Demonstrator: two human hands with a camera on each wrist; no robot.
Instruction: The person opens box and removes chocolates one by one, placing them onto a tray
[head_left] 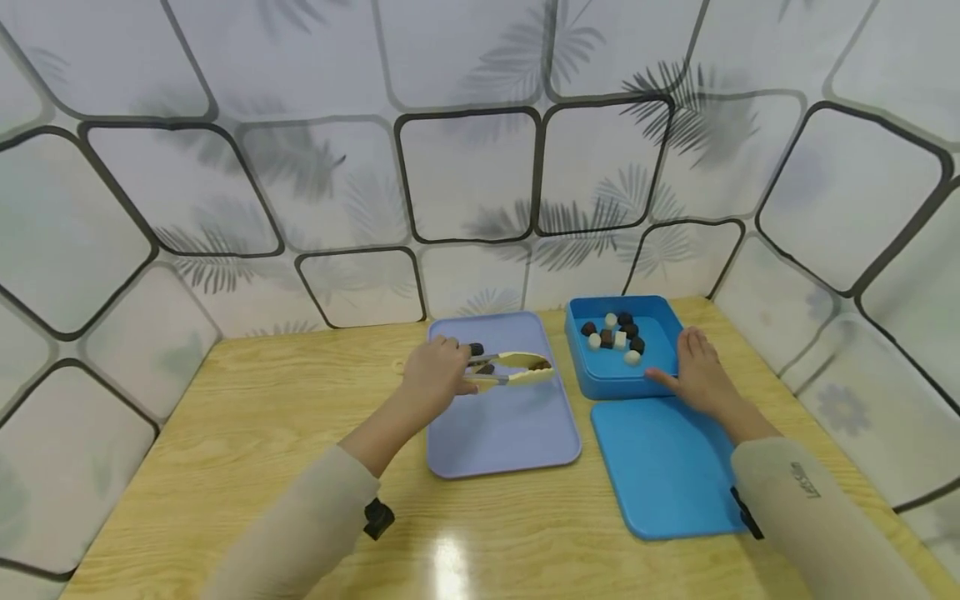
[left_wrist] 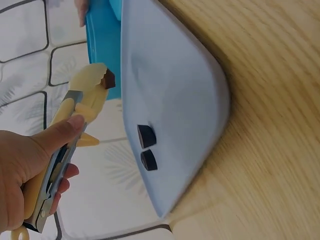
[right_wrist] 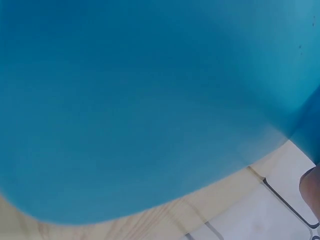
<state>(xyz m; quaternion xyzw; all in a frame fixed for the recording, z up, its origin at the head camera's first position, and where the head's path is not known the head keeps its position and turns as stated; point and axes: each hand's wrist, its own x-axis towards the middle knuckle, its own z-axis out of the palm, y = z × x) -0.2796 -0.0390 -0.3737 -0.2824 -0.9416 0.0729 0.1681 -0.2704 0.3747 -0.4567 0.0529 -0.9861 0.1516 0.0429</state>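
At the centre of the head view, the left hand (head_left: 435,375) grips cream plastic tongs (head_left: 510,369), whose tips pinch a small dark brown block (left_wrist: 109,78) above the lilac rectangular tray (head_left: 502,433). Two dark blocks (left_wrist: 147,136) lie on that tray's far left corner. Right of centre, the right hand (head_left: 697,375) rests with straight fingers against the deep blue plastic box (head_left: 600,379) holding black and white pieces, beside the flat blue lid (head_left: 667,467) on the wooden table (head_left: 262,433)

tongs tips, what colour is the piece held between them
Dark brown; the piece sits pinched in the pale yellow tongs, clearest in the left wrist view.
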